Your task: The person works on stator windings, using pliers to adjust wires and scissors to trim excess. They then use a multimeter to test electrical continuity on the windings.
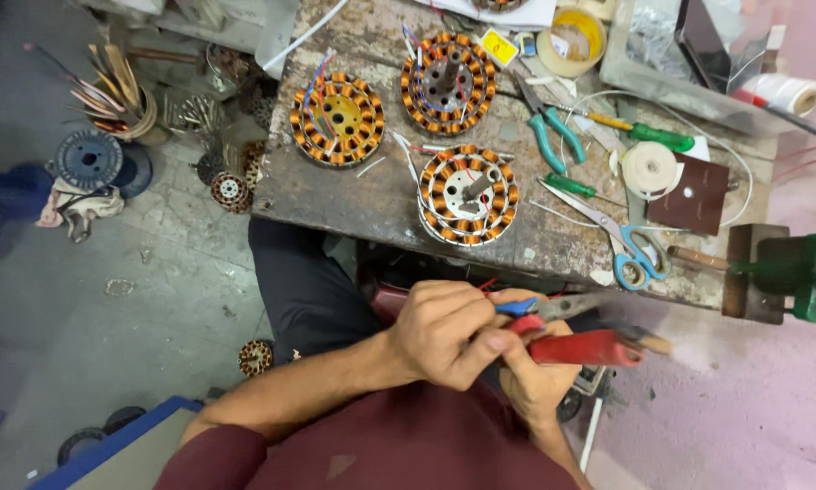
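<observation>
I see my left hand (444,331) pinching thin blue and red wires (517,308), its fingers (494,343) closed tight on them, low in front of my lap and well below the table (371,195) edge. My right hand (537,381) sits beneath it, fingers clamped on red-handled pliers (585,347) whose tip meets the wires. Three wound stators lie on the table; the nearest stator (468,194) is just above my hands. Blue scissors (635,254) rest near the table edge. My worry: too hard a squeeze could nick or cut the copper instead of the sleeve, and the short ends could slip from my pinch because so little wire shows.
</observation>
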